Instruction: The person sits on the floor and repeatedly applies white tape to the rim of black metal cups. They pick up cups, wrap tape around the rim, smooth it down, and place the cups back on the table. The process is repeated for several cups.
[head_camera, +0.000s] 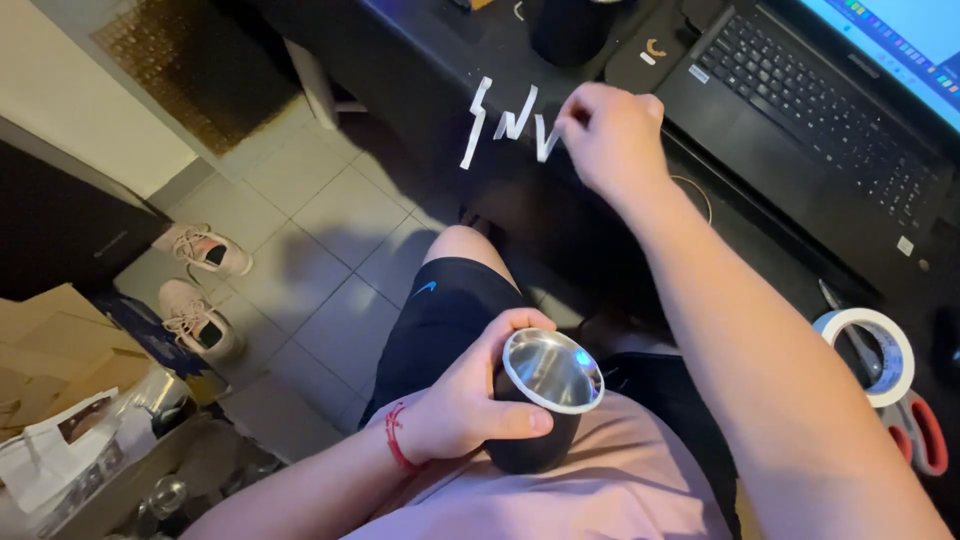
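Your L hand (455, 405) wraps 1 steel cup (545, 395) in your lap, fingers curled round it. R hand (610, 135) pinches 1 of 3 white tape strips (510, 120) hung off desk edge (420, 90). 1 tape roll (880, 350), 1 scissors (915, 425) by laptop (800, 100).

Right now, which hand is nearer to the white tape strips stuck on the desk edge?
Right. The right hand pinches at the tape strips on the desk edge; the left hand is far below, in the lap, wrapped around a dark metal cup.
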